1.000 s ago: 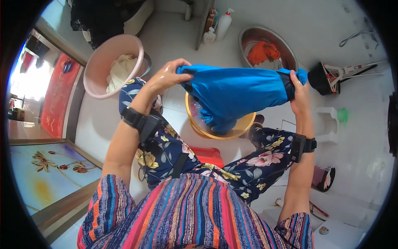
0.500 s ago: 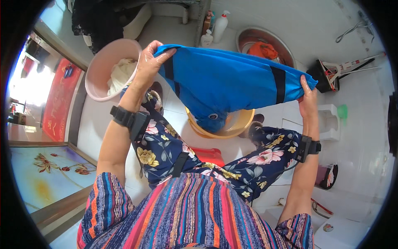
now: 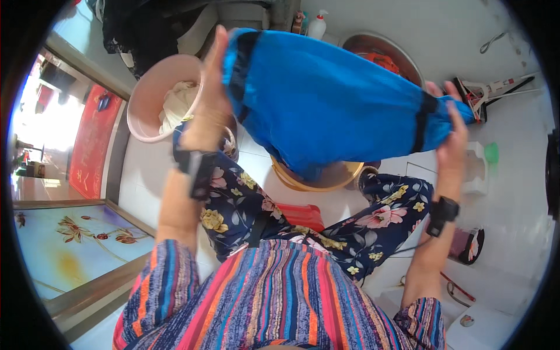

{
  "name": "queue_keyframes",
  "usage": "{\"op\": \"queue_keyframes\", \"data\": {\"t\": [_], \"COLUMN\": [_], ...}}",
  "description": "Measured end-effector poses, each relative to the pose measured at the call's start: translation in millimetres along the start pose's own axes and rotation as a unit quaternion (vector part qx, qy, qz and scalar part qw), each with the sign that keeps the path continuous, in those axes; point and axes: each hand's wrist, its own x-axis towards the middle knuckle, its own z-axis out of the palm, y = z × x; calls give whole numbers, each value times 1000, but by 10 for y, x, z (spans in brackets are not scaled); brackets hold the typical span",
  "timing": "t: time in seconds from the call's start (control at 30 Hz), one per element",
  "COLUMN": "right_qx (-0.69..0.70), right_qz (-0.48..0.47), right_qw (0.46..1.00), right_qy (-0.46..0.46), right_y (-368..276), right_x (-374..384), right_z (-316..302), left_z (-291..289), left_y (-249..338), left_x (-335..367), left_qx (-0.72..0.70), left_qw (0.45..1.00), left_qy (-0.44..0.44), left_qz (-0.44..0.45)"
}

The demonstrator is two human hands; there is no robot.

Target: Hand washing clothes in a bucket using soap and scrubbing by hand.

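Note:
A blue garment (image 3: 326, 99) with black bands is stretched between my two hands, its lower middle hanging over a yellow basin (image 3: 332, 178). On its left edge, my left hand (image 3: 211, 96) is closed on the cloth, blurred, with fingers pointing up. My right hand (image 3: 455, 125) is wrapped round the narrower, bunched right end, just past a black band. The basin's inside is mostly hidden behind the cloth.
A pink bucket (image 3: 140, 111) holding pale cloth (image 3: 178, 105) stands left. Beyond the garment are a metal basin (image 3: 402, 44) with orange cloth (image 3: 382, 63) and a white pump bottle (image 3: 317, 26). A red stool (image 3: 300, 216) is between my legs; a squeegee-like tool (image 3: 484, 90) leans right.
Both hands have risen away from me and the garment has swung up with them. Its lower part has lifted partly off the yellow basin. The right end now bunches in my right hand.

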Motion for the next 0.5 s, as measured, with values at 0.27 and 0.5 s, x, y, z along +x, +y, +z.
{"op": "queue_keyframes", "data": {"t": [0.27, 0.5], "right_qx": [421, 298], "right_qz": [270, 284], "right_qw": [864, 911], "right_qy": [-59, 25], "right_y": [1844, 1665], "right_x": [-486, -447], "right_z": [-386, -413], "left_z": [-754, -756], "left_y": [-1962, -1981], "left_x": [-210, -226], "left_qx": [-310, -281], "left_qw": [930, 943], "left_qy": [1, 8], "left_qz": [-198, -180]}}
